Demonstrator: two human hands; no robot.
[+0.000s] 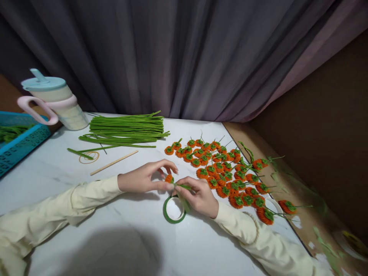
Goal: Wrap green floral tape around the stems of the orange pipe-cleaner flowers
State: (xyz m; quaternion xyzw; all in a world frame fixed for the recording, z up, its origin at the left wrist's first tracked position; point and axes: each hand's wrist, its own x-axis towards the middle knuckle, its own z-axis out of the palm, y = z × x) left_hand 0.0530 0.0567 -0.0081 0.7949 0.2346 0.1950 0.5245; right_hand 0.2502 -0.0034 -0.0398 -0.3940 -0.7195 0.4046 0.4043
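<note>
My left hand (148,177) is curved around a small orange fuzzy fruit with a green top (169,178), its thumb at the fruit's lower side. Against it, my right hand (201,194) is closed in a pinch on the fruit's green stem (185,186). Right below the fingertips is a roll of green floral tape (166,211), and a strip of tape seems to run up to my right hand. The exact grip between the thumbs is partly hidden.
Several finished orange fruits (218,167) spread over the table's right side. Green pipe cleaners (126,128) lie in a bundle at the back, near a wooden stick (114,163) and rubber bands (89,156). A tumbler (71,113) and a blue basket (25,147) stand left.
</note>
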